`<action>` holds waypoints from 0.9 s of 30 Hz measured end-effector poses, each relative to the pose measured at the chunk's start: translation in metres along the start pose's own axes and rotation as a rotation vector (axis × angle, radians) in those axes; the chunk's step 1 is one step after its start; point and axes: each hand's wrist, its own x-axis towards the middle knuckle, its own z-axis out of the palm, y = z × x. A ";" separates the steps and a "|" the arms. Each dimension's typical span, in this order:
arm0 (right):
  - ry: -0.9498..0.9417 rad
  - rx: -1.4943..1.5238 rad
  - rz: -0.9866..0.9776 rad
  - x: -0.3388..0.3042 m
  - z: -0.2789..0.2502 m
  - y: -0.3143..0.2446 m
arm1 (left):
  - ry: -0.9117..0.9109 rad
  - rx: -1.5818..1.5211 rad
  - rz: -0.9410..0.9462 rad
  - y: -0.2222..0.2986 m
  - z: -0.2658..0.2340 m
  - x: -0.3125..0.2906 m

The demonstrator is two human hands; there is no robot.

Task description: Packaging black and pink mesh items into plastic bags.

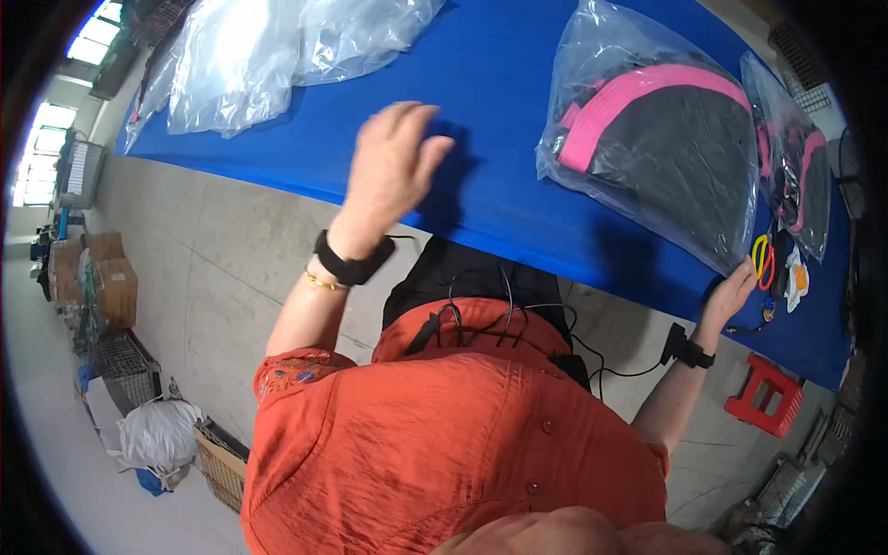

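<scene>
A clear plastic bag point(638, 205) lies on the blue-covered table point(499, 55), at the right of centre. Inside it is a dark, half-round folded item with a wide pink band point(666, 78). My right hand point(729, 298) is at the near table edge, its fingers closed on the bag's lower right corner. Just beyond those fingers lie scissors point(763, 261) with yellow and red handles. My left hand point(390, 162) hovers over the table's near edge, left of the bag. Its thumb stands apart from the fingers, and nothing is in it.
Several clear plastic bags point(236, 69) lie at the far left of the table. Another bag with a pink and black item point(800, 171) lies at the right, near a small white and orange packet point(795, 277). A red plastic stool point(766, 396) and cardboard boxes point(111, 282) stand on the floor.
</scene>
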 end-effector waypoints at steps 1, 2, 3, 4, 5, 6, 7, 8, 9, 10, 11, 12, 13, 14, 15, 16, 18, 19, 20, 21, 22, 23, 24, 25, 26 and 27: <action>-0.008 -0.002 0.005 0.003 -0.005 0.009 | -0.024 0.138 -0.071 -0.021 0.003 -0.014; -0.039 -0.011 -0.001 0.006 -0.011 0.018 | -0.045 0.281 -0.145 -0.039 0.006 -0.029; -0.067 -0.019 -0.007 0.008 -0.016 0.024 | -0.076 0.293 -0.232 -0.057 0.011 -0.042; -0.072 -0.051 -0.018 0.007 -0.021 0.027 | -0.105 0.306 -0.324 -0.073 0.016 -0.056; -0.097 -0.122 -0.082 0.006 -0.025 0.029 | -0.078 0.308 -0.316 -0.087 0.019 -0.067; -0.118 -0.193 -0.145 0.005 -0.030 0.034 | -0.076 0.322 -0.328 -0.090 0.018 -0.067; -0.182 -0.260 -0.186 0.006 -0.033 0.042 | -0.074 0.335 -0.308 -0.090 0.019 -0.066; -0.195 -0.248 -0.190 0.002 -0.032 0.042 | -0.074 0.349 -0.289 -0.089 0.021 -0.066; -0.238 -0.354 -0.326 0.000 -0.030 0.040 | -0.070 0.346 -0.306 -0.088 0.022 -0.064; -0.277 -0.458 -0.464 -0.002 -0.029 0.038 | -0.076 0.349 -0.341 -0.086 0.023 -0.063; -0.301 -0.445 -0.437 -0.002 -0.028 0.035 | -0.078 0.358 -0.359 -0.086 0.024 -0.063; -0.313 -0.434 -0.444 -0.002 -0.027 0.032 | -0.081 0.368 -0.376 -0.087 0.025 -0.062; -0.336 -0.441 -0.476 -0.001 -0.025 0.029 | -0.082 0.381 -0.388 -0.089 0.026 -0.059; -0.360 -0.451 -0.509 0.000 -0.025 0.027 | -0.101 0.366 -0.423 -0.090 0.028 -0.056; -0.426 -0.470 -0.513 0.004 -0.027 0.030 | -0.119 0.350 -0.455 -0.090 0.029 -0.052; -0.440 -0.462 -0.516 0.008 -0.027 0.032 | -0.125 0.361 -0.466 -0.090 0.031 -0.047; -0.512 -0.513 -0.583 0.016 -0.031 0.031 | -0.124 0.399 -0.525 -0.086 0.032 -0.038; -0.557 -0.517 -0.556 0.018 -0.032 0.032 | -0.131 0.408 -0.559 -0.086 0.033 -0.037; -0.562 -0.517 -0.553 0.021 -0.034 0.038 | -0.136 0.410 -0.560 -0.085 0.038 -0.032; -0.580 -0.551 -0.592 0.023 -0.035 0.044 | -0.133 0.455 -0.561 -0.083 0.043 -0.028; -0.597 -0.586 -0.630 0.025 -0.037 0.049 | -0.130 0.499 -0.561 -0.082 0.047 -0.025; -0.601 -0.588 -0.627 0.025 -0.036 0.046 | -0.114 0.503 -0.544 -0.083 0.050 -0.026; -0.644 -0.571 -0.642 0.025 -0.034 0.038 | -0.122 0.500 -0.540 -0.083 0.049 -0.026; -0.686 -0.556 -0.656 0.026 -0.031 0.034 | -0.103 0.499 -0.536 -0.085 0.045 -0.027; -0.684 -0.577 -0.648 0.029 -0.033 0.038 | -0.082 0.483 -0.531 -0.085 0.046 -0.027; -0.673 -0.600 -0.702 0.030 -0.034 0.047 | -0.055 0.488 -0.513 -0.085 0.049 -0.026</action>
